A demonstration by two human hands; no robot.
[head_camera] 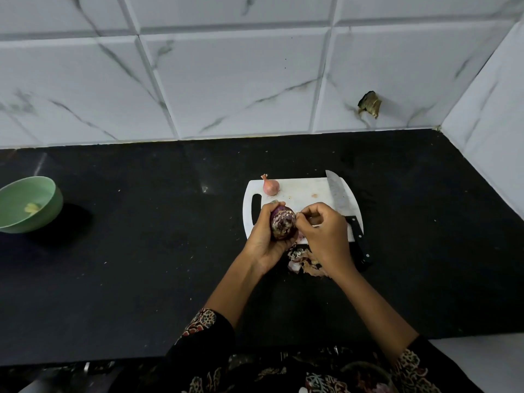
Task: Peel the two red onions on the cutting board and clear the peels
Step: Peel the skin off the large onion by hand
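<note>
Onion in hand, skin side turned to the right hand

Peels (304, 262): loose heap on the black counter (141, 265), just off the near edge of the cutting board (300, 194), partly under the right wrist. Not yet cleared.

Left hand (262, 242): fingers curled round the large red onion (282, 222), cupping it from the left and below, above the board's near left part. Patchy dry skin faces up and toward the camera; which way its root-to-tip axis runs cannot be told.

Right hand (326, 231): just right of the onion, thumb and fingertips pinched together at the onion's right edge, apparently on a bit of skin. This is the hand placed to strip; a pull would likely go rightward and away from the holding hand.

Knife (344, 211): on the board's right side, blade pointing away, handle over the near right corner, just beyond the right hand.

Small onion (270, 186): far left of the board, resting on it, skin on, well apart from both hands.

Green bowl (28, 205): far left on the counter.
</note>
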